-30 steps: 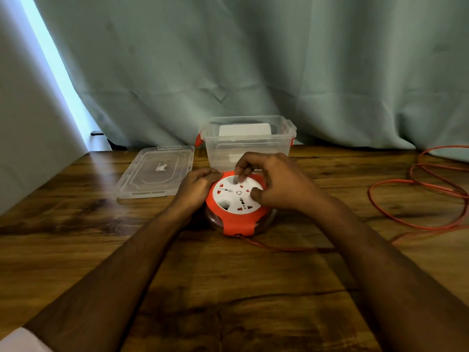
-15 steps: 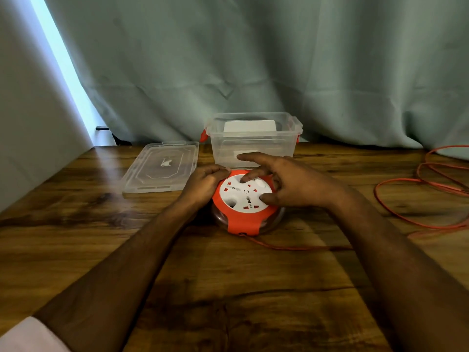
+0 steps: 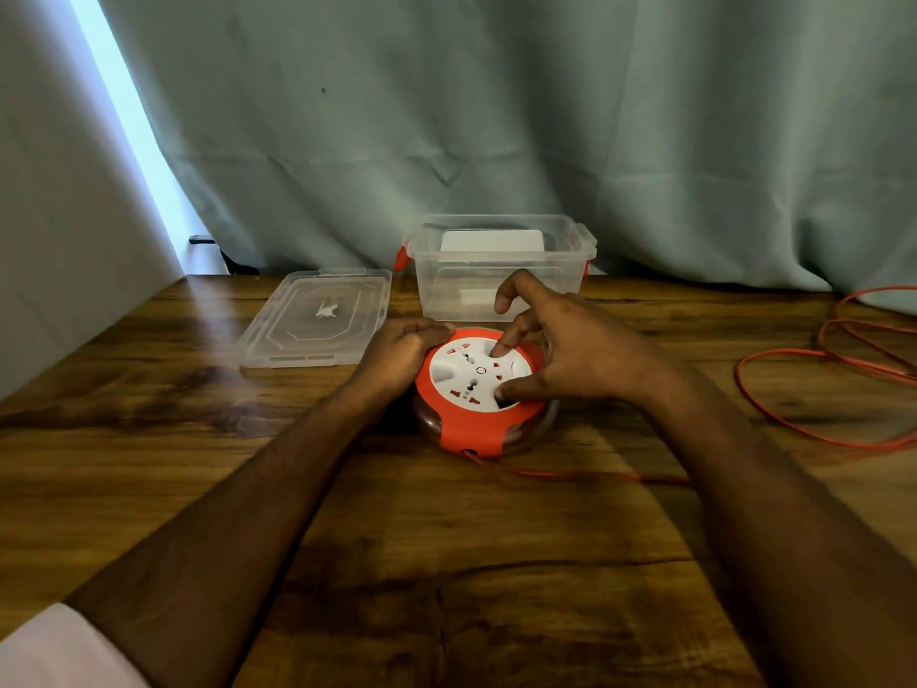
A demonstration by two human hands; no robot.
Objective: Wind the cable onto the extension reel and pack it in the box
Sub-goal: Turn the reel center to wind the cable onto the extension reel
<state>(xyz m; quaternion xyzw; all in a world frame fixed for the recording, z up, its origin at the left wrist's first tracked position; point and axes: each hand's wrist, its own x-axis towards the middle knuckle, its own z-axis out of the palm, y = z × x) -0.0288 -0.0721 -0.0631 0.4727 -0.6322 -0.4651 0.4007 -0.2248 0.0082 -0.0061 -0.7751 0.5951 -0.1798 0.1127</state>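
Note:
An orange extension reel point(image 3: 474, 429) with a white socket face lies flat on the wooden table point(image 3: 446, 563) at centre. My left hand point(image 3: 402, 352) grips its left rim. My right hand point(image 3: 570, 355) rests on top, a finger and the thumb pressed on the white face, the forefinger lifted. A thin orange cable point(image 3: 794, 424) leaves the reel's front edge, runs right along the table and ends in loose loops at the far right. The clear plastic box point(image 3: 501, 290) with orange latches stands open just behind the reel.
The box's clear lid point(image 3: 317, 317) lies flat to the left of the box. A white item shows through the box's back wall. A grey-green curtain point(image 3: 496, 131) hangs along the table's far edge. The cable loops cover the right side of the table.
The white socket face has turned under my right hand, whose fingers have shifted on it. My left hand has stayed on the rim. The view has drifted slightly.

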